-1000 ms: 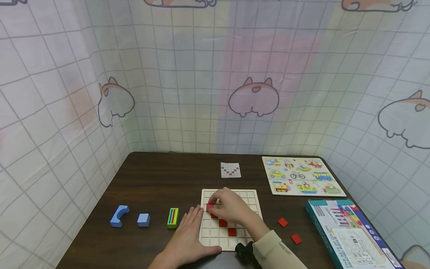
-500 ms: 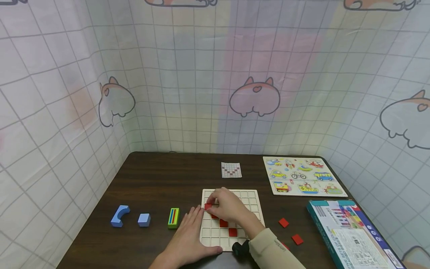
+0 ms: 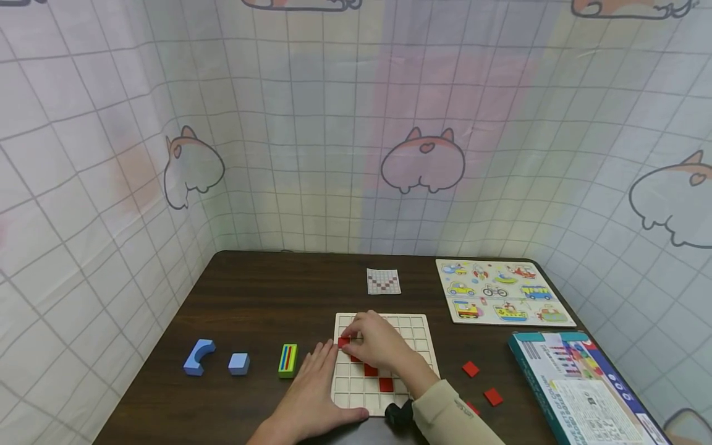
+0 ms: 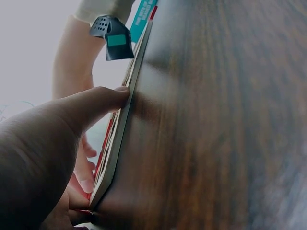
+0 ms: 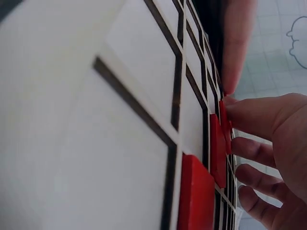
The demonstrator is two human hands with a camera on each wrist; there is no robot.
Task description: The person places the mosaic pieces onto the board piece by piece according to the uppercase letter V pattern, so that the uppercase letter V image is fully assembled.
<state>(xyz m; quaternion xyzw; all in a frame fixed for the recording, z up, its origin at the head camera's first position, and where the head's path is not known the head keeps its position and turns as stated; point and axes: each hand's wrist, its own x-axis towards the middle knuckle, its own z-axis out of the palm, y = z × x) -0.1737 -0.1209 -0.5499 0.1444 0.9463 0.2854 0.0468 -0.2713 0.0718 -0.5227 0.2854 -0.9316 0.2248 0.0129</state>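
Observation:
A white grid board lies on the dark table near its front edge. Three red tiles run diagonally across its cells. My right hand is over the board's upper left and pinches another red tile down at a cell; in the right wrist view its fingertips touch that tile beside the seated tiles. My left hand lies flat on the table against the board's left side. Its thumb presses on the board's edge.
Two loose red tiles lie right of the board. A pattern card and a vehicle puzzle sit behind, a teal box at far right. A blue arch, blue cube and green block stand left.
My right hand has edged slightly left with the red tile it pinches. The left hand and the board have stayed put.

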